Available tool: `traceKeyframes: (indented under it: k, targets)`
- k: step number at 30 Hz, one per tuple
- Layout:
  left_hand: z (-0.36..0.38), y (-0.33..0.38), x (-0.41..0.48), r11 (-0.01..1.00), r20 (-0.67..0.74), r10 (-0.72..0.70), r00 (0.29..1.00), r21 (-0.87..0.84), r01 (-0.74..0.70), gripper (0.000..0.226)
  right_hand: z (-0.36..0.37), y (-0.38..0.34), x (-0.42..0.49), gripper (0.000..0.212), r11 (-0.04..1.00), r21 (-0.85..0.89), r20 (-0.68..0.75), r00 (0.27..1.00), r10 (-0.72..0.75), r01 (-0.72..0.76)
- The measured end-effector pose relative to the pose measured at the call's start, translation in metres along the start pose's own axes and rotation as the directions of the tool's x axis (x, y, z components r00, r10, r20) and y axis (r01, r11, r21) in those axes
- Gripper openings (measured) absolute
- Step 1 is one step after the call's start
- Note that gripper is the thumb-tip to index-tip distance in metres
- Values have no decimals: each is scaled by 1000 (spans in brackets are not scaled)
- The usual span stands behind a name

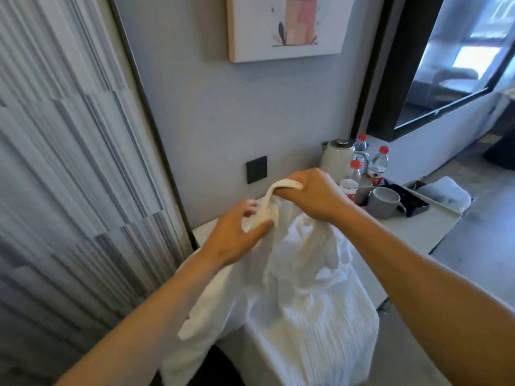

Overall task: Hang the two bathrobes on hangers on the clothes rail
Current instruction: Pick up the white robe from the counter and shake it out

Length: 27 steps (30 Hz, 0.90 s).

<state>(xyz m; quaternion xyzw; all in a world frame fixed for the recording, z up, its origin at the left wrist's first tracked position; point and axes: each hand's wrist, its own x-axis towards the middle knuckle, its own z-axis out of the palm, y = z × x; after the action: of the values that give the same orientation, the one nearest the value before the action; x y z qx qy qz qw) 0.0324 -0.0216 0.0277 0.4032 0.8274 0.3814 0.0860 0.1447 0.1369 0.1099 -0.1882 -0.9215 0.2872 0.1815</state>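
Note:
A white bathrobe [301,288] hangs in a bunch in front of me, draping down over the pale counter [412,232]. My right hand [312,195] is closed in a fist around a rolled edge at the top of the robe and holds it up. Just below and to the left, my left hand [237,232] pinches the same edge between thumb and fingers. No hanger, no clothes rail and no second robe are in view.
At the counter's far end stand a white kettle [337,158], three red-capped water bottles [377,165], a grey mug [386,201] and a black tray [409,200]. A black wall switch [256,169] and a framed picture [284,26] are on the wall. A ribbed panel [69,176] fills the left.

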Motion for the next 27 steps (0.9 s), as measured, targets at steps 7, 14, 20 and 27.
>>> traceKeyframes:
  k: [7,14,20,27]
  targets:
    - [-48,6,-84,977,-255,-72,964,178,120,17,-25,-93,-73,32,998,-28,-62,996,-66,64]
    - [-168,14,-198,898,-326,-336,884,-394,197,22,-78,-204,-160,55,987,32,-234,961,-146,158]
    - [-276,70,-284,662,-172,-280,945,-747,60,20,-91,-254,-218,51,976,-166,-127,979,-159,137]
    - [-359,79,-364,966,-258,95,962,258,-26,46,-108,-277,-246,22,951,-116,-22,957,-289,285]
